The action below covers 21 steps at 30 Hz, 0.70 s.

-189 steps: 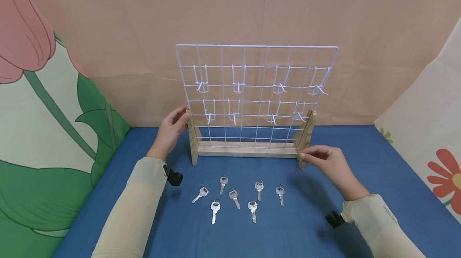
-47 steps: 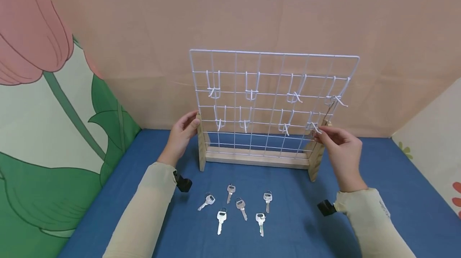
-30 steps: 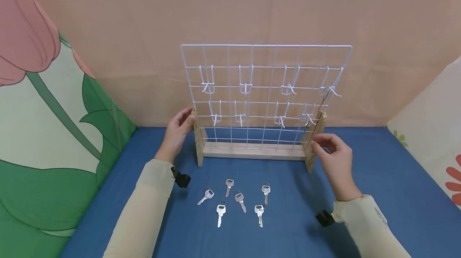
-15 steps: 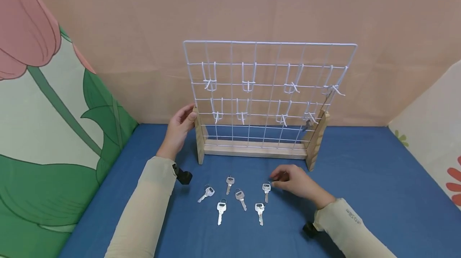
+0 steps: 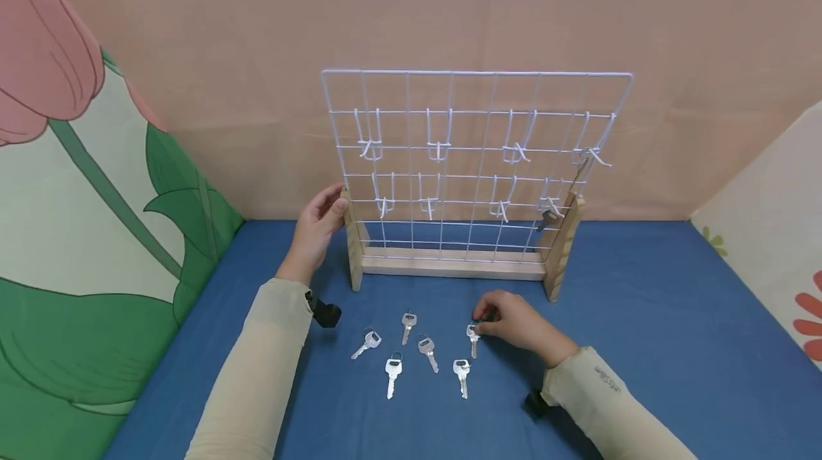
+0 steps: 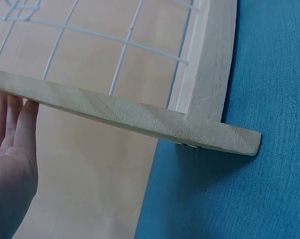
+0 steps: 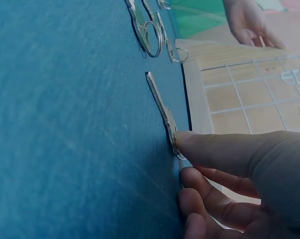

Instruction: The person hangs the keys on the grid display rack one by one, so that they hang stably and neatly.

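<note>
Blue desk [image 5: 642, 282], tan backdrop [image 5: 244, 25], floral panels [image 5: 83, 232] both sides. Right hand [image 5: 516, 321] grip pinching key [image 5: 474, 349] by ring end, before wire hook rack [image 5: 453, 266]; left hand [image 5: 316, 226] gripping rack's left wooden upright [image 5: 353, 242].

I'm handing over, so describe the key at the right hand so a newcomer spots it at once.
Find the white wire rack on the blue table. In front of it, go to the rightmost key lying on the table. Of those lying there, only this one has the right hand on it; the neighbour key nearer the camera lies untouched.
</note>
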### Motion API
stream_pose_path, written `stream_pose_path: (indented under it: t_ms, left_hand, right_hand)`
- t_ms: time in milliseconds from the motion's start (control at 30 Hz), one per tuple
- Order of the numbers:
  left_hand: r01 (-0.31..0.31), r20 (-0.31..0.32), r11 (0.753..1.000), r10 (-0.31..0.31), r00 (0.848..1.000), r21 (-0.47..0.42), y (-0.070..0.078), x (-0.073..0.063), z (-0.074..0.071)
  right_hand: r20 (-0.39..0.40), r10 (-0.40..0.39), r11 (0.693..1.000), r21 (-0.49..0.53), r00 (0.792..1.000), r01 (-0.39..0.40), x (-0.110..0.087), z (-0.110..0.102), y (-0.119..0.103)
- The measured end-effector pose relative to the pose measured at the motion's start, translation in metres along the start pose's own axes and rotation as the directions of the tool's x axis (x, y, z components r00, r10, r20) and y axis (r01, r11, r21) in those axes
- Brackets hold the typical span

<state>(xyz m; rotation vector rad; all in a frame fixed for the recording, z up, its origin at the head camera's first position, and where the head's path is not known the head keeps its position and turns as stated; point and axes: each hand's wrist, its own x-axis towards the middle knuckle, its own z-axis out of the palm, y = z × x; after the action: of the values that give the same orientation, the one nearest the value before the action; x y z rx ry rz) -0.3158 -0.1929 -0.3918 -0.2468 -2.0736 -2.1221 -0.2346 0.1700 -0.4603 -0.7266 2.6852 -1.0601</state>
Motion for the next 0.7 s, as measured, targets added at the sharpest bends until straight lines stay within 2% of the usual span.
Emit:
stream_pose_path:
  t_ms: [433, 567, 700]
  left_hand:
    - [0.001, 0.006, 1.000, -0.001, 1.000, 0.020, 0.001, 0.003, 0.004]
    - [0.022, 0.007, 0.999, -0.022, 1.000, 0.034, 0.002, 0.000, 0.002]
    - [0.023, 0.008, 0.999, -0.023, 1.000, 0.037, 0.003, -0.003, 0.000]
  right_hand:
    - [-0.079, -0.018, 1.000, 0.017, 0.997, 0.019, -0.006, -0.007, 0.005]
    - [-0.134, 0.028, 0.997, 0.071, 0.991, -0.019, -0.010, -0.010, -0.003]
    - [-0.226, 0.061, 0.985, 0.169, 0.972, -0.023, -0.013, -0.019, -0.019]
